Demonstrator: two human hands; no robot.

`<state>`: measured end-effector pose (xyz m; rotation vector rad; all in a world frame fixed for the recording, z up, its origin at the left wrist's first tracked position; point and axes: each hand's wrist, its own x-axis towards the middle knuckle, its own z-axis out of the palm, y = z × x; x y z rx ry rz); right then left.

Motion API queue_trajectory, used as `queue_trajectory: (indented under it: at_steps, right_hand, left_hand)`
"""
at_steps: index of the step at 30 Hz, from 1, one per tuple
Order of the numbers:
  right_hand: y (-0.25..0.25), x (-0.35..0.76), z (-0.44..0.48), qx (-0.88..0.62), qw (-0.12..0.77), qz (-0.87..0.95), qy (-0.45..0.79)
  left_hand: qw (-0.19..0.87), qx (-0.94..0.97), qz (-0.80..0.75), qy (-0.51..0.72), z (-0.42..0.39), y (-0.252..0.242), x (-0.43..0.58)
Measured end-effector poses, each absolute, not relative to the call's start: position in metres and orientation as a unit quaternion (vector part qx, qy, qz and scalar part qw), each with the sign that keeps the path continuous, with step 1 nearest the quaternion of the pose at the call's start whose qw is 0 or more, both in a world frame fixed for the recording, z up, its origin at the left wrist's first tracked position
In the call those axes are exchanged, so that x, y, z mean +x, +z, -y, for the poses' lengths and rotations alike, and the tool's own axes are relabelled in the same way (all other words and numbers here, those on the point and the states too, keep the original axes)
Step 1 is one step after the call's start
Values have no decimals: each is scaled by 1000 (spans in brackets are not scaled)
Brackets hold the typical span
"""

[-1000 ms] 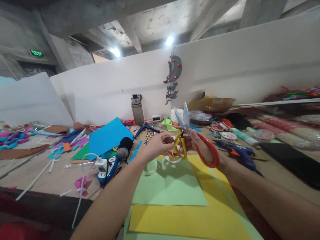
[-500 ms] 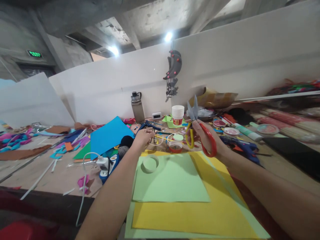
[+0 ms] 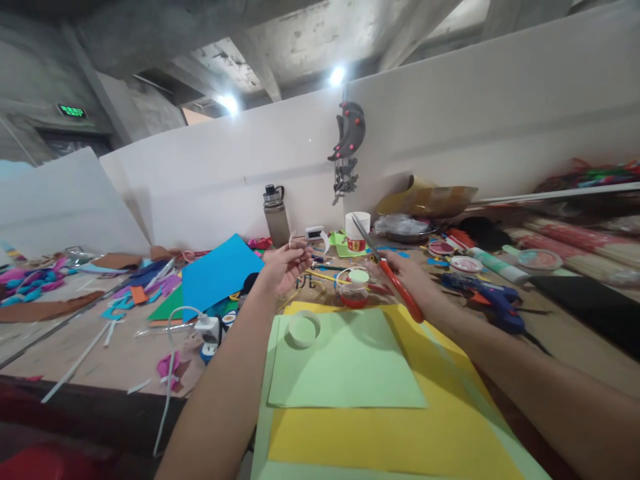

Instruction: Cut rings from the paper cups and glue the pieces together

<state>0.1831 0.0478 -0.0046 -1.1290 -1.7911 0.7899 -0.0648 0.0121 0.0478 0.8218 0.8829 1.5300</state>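
My left hand (image 3: 287,268) is raised behind the papers, its fingers pinching a thin white curled strip (image 3: 325,241). On the right, my right hand (image 3: 403,270) grips scissors (image 3: 400,287) with red handles; their blades point up and left towards the stacked paper cups (image 3: 357,230). Below both hands lie a light green sheet (image 3: 345,373) and larger yellow paper (image 3: 370,440). A pale paper ring (image 3: 303,329) rests on the green sheet's upper left corner. Just behind the sheets sits a small red-rimmed container (image 3: 353,293).
A blue sheet (image 3: 217,273), a white plug (image 3: 207,328) with cable and paper scraps lie left. A bottle (image 3: 276,217) stands at the back. On the right are a blue glue gun (image 3: 493,300), a black flat panel (image 3: 590,310) and a green-white tube (image 3: 500,267).
My left hand has risen from the table clutter and now has the white strip. The scissors have turned, with their blades now together and tilted left.
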Motion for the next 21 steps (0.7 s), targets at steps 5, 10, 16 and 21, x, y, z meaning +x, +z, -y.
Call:
queue_trajectory:
  at_steps: [5,10,16,21]
  right_hand:
    - [-1,183,-41,-488,406,733,245]
    - [-5,185,-50,-545,355,729,214]
    - [-6,176,-43,-426,482,616,455]
    - [-7,166,-29,-273,531,582,552]
  left_hand:
    - [563,384,-326,656,-7,48,-53]
    - [557,376,-324,666,-9,42,-49]
    - [611,327,-288,661,-8,39,-41]
    - [660,344,-223,630,2,37,-30]
